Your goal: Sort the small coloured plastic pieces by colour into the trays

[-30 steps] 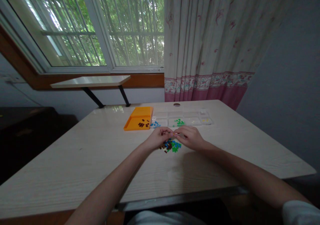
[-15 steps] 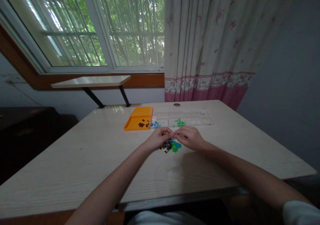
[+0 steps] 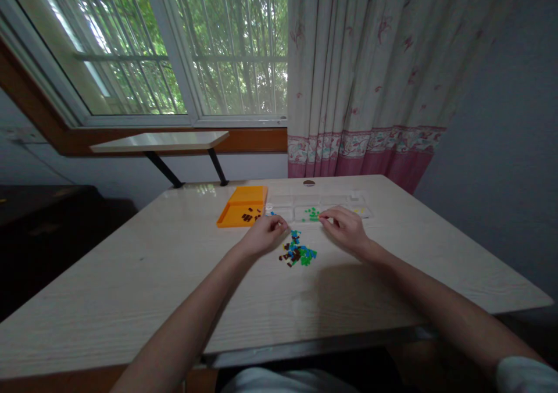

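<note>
My left hand (image 3: 265,234) is closed, thumb and fingertips together, at the front left of the clear compartment tray (image 3: 293,221). Whatever it may hold is too small to make out. It partly covers some blue pieces (image 3: 272,213). My right hand (image 3: 346,228) pinches at the tray's front edge, beside the small green pieces (image 3: 313,214) in one compartment. What lies between its fingertips cannot be made out. Between and nearer than both hands is a loose pile of tiny brown, green and blue pieces (image 3: 299,253) on the table.
An open orange box (image 3: 242,195) with dark brown pieces (image 3: 247,217) stands left of the tray. Yellow pieces (image 3: 358,210) lie in the tray's right end. A raised white shelf (image 3: 161,142) on black legs rises at the table's back left.
My hands, which met above the pile, have parted. The left moved left; the right moved right and farther back, to the tray. More of the pile now shows.
</note>
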The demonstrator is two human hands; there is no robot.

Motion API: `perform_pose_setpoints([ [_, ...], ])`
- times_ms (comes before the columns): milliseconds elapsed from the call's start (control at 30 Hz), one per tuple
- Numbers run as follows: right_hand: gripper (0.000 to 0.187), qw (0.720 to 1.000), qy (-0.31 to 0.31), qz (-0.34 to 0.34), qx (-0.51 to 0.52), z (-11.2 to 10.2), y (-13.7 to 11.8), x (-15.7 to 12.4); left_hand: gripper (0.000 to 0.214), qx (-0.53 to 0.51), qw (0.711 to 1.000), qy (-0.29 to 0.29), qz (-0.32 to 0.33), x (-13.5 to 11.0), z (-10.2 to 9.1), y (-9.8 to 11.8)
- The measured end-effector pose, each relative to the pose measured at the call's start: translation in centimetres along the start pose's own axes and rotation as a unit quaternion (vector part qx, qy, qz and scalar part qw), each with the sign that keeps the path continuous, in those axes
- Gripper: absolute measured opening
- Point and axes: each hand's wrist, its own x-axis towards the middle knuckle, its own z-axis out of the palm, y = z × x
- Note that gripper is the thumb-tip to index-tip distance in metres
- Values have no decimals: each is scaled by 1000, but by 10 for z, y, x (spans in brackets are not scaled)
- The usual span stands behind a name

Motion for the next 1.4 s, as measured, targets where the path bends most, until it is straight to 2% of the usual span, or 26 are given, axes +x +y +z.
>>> perform_pose_setpoints([
  [100,9,999,36,16,-17,-10,9,3,19,78,996,-41,8,-4,-13,0],
  [300,8,997,64,36,-16,-13,13,3,19,70,987,-141,21,-7,-16,2],
  [633,9,998,57,25,-15,-12,12,3,25,88,981,-170,8,-7,-13,-4],
  [900,9,999,45,3,-20,-13,14,3,27,80,982,-173,15,-7,-13,-3],
  [1000,11,999,4,-11,-47,-19,26,4,26,73,981,-177,15,-7,-13,-4],
  [1133,16,990,-89,3,-114,-38,56,8,25,70,981,-181,11,-7,-14,-6],
  [1300,18,956,-166,104,-221,-69,103,1,21,66,980,-184,25,-7,-15,-8],
  [1400,17,933,-209,166,-240,-78,124,-9,18,53,981,-184,24,-8,-15,-11],
])
